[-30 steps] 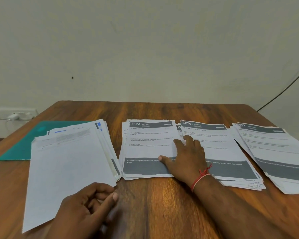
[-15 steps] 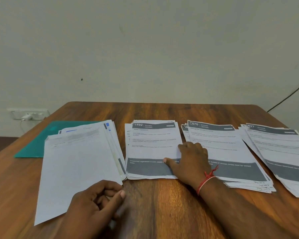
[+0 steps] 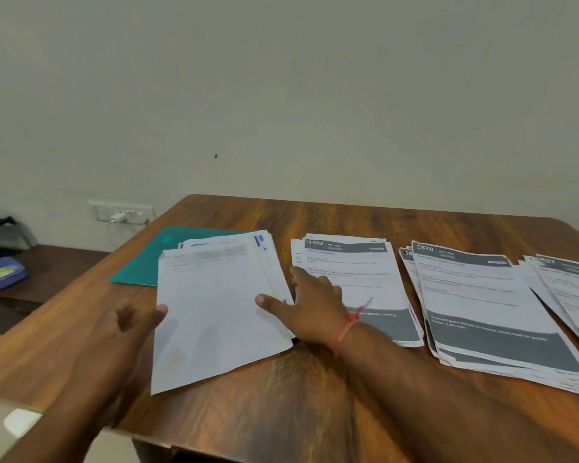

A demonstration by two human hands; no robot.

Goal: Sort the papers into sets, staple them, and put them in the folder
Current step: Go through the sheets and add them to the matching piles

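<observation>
Papers form three piles plus unsorted stack; right hand spread on its edge, left hand loose; stapling, folder pending.

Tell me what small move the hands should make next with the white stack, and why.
Probably grip the top sheet of the white stack: the right hand lies open with its thumb on that sheet, the left hand is at its left edge, and neither grips it yet.

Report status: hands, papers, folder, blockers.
Right hand open, thumb on right edge of plain stack. Left hand at its left edge, grip unclear. Green folder partly under that stack; no stapler in view.
</observation>
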